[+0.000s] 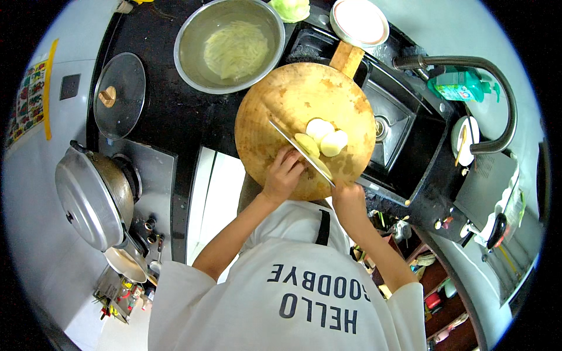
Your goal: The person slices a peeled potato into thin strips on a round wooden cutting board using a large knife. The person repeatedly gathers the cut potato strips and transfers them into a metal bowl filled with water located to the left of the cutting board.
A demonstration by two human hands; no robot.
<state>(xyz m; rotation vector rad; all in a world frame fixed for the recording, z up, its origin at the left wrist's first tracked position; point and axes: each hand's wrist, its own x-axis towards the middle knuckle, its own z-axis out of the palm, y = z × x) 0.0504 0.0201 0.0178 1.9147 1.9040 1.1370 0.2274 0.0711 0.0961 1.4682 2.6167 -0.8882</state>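
My right hand (349, 195) grips the handle end of a kitchen knife (292, 142) at the near edge of a round wooden cutting board (281, 94). The blade stands nearly edge-on to the view and slants across the board. My left hand (283, 175) has its fingers bent close against the blade's left side; whatever may be under the fingertips is hidden. Pale yellow slices, probably potato (308, 145), lean along the blade's right side. Beside them lie two peeled, whitish rounded pieces (319, 130), probably potato too.
The board overlaps a black sink (397, 127) with a curved faucet (511, 101). A metal bowl (186, 66) holds pale shreds in water. A white bowl (360, 22) stands behind. Left are a glass lid (125, 96) and a lidded pot (88, 202) on the stove.
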